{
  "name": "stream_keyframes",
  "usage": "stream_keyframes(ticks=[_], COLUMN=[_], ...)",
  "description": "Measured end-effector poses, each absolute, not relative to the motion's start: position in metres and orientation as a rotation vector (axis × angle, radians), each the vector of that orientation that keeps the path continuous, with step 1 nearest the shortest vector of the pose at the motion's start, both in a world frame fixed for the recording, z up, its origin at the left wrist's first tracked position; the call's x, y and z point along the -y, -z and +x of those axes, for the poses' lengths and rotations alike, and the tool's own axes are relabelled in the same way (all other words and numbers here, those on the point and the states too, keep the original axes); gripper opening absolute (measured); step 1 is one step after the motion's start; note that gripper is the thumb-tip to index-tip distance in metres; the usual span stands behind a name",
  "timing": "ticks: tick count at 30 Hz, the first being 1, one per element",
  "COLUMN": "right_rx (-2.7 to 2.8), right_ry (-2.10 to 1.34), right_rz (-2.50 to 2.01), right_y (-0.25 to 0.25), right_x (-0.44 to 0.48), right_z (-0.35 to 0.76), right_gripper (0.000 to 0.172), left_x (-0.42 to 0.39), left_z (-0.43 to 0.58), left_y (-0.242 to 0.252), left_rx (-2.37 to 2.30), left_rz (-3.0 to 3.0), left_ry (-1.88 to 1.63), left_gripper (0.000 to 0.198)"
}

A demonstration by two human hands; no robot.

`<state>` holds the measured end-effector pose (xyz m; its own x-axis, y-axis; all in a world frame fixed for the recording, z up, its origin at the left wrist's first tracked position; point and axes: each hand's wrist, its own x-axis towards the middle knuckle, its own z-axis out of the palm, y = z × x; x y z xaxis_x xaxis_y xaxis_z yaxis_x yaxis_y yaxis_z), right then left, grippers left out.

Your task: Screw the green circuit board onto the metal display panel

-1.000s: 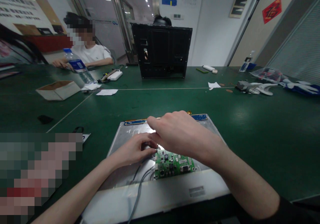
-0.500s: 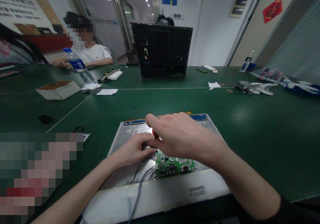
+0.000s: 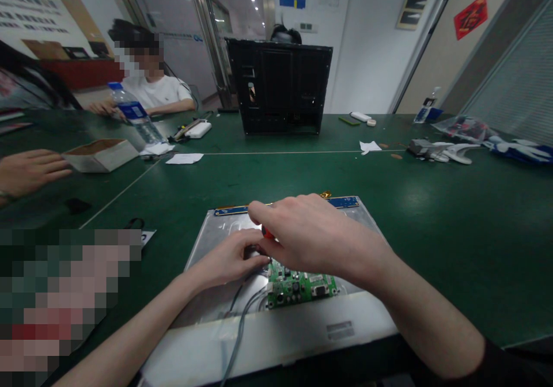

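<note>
My right hand [image 3: 306, 231] is closed from above around a screwdriver [image 3: 268, 232]. Only a bit of its red and black handle shows under the fingers; the tip is hidden. My left hand [image 3: 237, 254] is pinched close beside it, at the upper left corner of a green circuit board [image 3: 302, 286]. What lies between the left thumb and fingers is hidden. The board sits on the silver metal back of a flat display panel [image 3: 367, 217], with a blue strip board [image 3: 343, 203] along its far edge. Grey cables [image 3: 242, 329] run from the board's left side toward me.
A black monitor housing [image 3: 280, 87] stands upright across the table. On the left are an open cardboard box [image 3: 101, 159], a tilted water bottle [image 3: 136, 113] and another person's hand [image 3: 34, 171]. Gloves [image 3: 444, 152] lie at the right; a person [image 3: 155, 96] sits opposite.
Another person's hand has come into view at the left, near the cardboard box. My right hand has turned slightly on the screwdriver; my left hand stays in place.
</note>
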<state>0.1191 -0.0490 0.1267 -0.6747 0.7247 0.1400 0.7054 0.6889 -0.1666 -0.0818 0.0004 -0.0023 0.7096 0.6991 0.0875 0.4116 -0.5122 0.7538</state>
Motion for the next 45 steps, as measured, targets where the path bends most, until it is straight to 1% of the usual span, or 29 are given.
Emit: stream_keyframes(ticks=[8, 14, 19, 20, 26, 30, 34, 40, 43, 45], right_rx=[2.692, 2.658, 2.666, 2.675, 2.671, 2.668, 2.666, 2.658, 2.662, 2.661], right_ry=[-0.149, -0.143, -0.162, -0.157, -0.093, -0.104, -0.103, -0.132, -0.118, -0.098], right_rz=[-1.109, -1.13, -1.146, -1.146, -1.166, -1.166, -1.098, -1.102, -1.111, -1.108], right_y=[-0.1229, -0.1208, -0.1253, -0.126, -0.1263, -0.1269, -0.1255, -0.1229, -0.1227, -0.1229], right_x=[0.0489, 0.0461, 0.0458, 0.0459, 0.0478, 0.0499, 0.0499, 0.0462, 0.0459, 0.0468], right_z=[0.1194, 0.1204, 0.1175, 0.1171, 0.1166, 0.1171, 0.1182, 0.1188, 0.1189, 0.1189], right_gripper=[0.018, 0.02, 0.032, 0.032, 0.018, 0.02, 0.019, 0.028, 0.022, 0.017], left_x=[-0.0003, -0.0013, 0.0025, 0.003, -0.0001, -0.0021, -0.0018, 0.0015, 0.0026, 0.002], left_z=[-0.081, -0.0828, -0.0811, -0.0809, -0.0824, -0.083, -0.0833, -0.0824, -0.0825, -0.0829], left_y=[0.0007, 0.0026, -0.0027, -0.0033, 0.0017, 0.0046, 0.0049, 0.0002, -0.0014, -0.0008], left_rx=[-0.841, -0.908, -0.912, -0.915, -0.892, -0.822, -0.866, -0.879, -0.941, -0.953], left_rz=[2.189, 2.21, 2.213, 2.211, 2.189, 2.178, 2.186, 2.209, 2.209, 2.204], left_ry=[-0.498, -0.432, -0.478, -0.483, -0.487, -0.49, -0.491, -0.469, -0.484, -0.481], left_gripper=[0.011, 0.012, 0.017, 0.016, 0.01, 0.013, 0.014, 0.018, 0.014, 0.015])
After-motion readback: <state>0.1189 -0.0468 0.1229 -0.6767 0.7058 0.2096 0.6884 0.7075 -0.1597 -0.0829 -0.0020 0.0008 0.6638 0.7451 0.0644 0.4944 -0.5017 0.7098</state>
